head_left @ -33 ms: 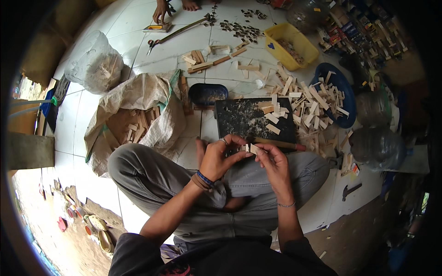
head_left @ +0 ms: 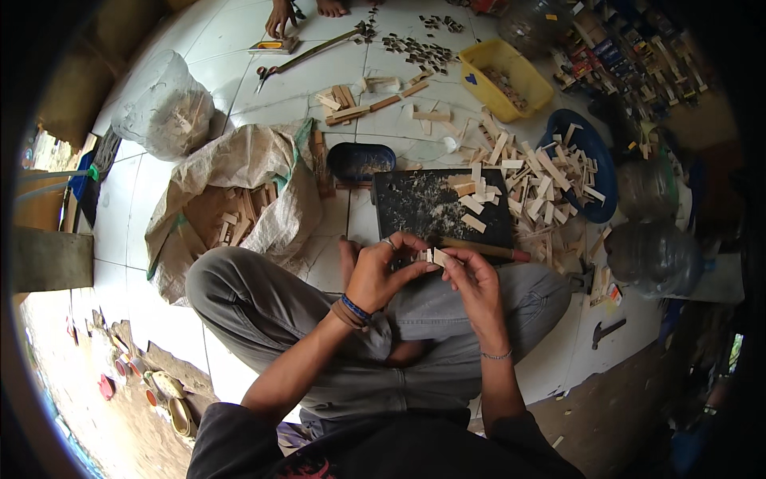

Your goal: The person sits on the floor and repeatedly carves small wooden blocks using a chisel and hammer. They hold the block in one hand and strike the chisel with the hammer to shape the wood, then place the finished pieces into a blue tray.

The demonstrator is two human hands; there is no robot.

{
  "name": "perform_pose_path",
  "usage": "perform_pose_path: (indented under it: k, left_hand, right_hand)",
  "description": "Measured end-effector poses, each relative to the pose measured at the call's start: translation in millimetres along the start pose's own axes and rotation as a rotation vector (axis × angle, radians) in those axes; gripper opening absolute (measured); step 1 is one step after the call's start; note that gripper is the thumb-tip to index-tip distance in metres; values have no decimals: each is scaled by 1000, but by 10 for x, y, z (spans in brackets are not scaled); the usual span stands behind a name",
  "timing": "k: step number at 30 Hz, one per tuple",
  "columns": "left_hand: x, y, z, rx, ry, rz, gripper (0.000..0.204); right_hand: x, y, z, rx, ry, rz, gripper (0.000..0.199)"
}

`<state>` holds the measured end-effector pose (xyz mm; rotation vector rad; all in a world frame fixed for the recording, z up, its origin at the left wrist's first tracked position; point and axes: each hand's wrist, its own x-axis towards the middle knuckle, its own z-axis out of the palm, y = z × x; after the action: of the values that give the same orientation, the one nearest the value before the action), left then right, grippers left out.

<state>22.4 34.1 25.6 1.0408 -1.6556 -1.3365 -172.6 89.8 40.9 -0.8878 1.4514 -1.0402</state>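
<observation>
Hardly anything has moved since the earlier frame: the view shifts a touch, while both hands keep the same pose and the things on the floor point(head_left: 120, 207) lie where they did. The left hand point(head_left: 381, 270) is nearly closed, thumb and fingertips pinching one end of a small pale wooden piece point(head_left: 442, 257). The right hand point(head_left: 476, 286), also nearly closed, grips its other end between thumb and fingers. A dark line crosses the wood, and I cannot tell whether it is one block or two meeting. It sits above the crossed legs in grey trousers point(head_left: 263, 307), near the close edge of a black board point(head_left: 388, 195) strewn with shavings. A wooden handle point(head_left: 488, 249) with a reddish end lies just beyond the right hand. Loose wooden slats point(head_left: 550, 180) heap to the right of the board, some resting in a blue basin point(head_left: 605, 203). A pale sack point(head_left: 297, 203) holding wood scraps stands open to the left, and a hammer point(head_left: 608, 332) lies to the right of the knee
</observation>
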Motion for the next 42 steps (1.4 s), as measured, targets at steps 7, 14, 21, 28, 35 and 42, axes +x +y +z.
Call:
perform_pose_path:
  k: [7,14,21,28,35,42]
  left_hand:
    - [7,-29,1,5,-7,-17,33]
    - [19,-79,13,56,10,96,34]
    - [33,-124,14,15,-13,89,34]
    - [39,-120,6,-24,-27,93,33]
    - [47,-139,8,-52,-33,106,33]
    - [56,-163,6,-57,-56,131,31]
  right_hand:
    - [28,3,72,-12,-20,-42,23]
    - [32,9,69,-40,26,-72,25]
    - [25,-48,70,-89,60,-68,25]
    - [58,-32,67,-87,35,-41,25]
    - [68,-36,30,-98,20,-32,26]
    - [74,-60,25,-101,20,0,23]
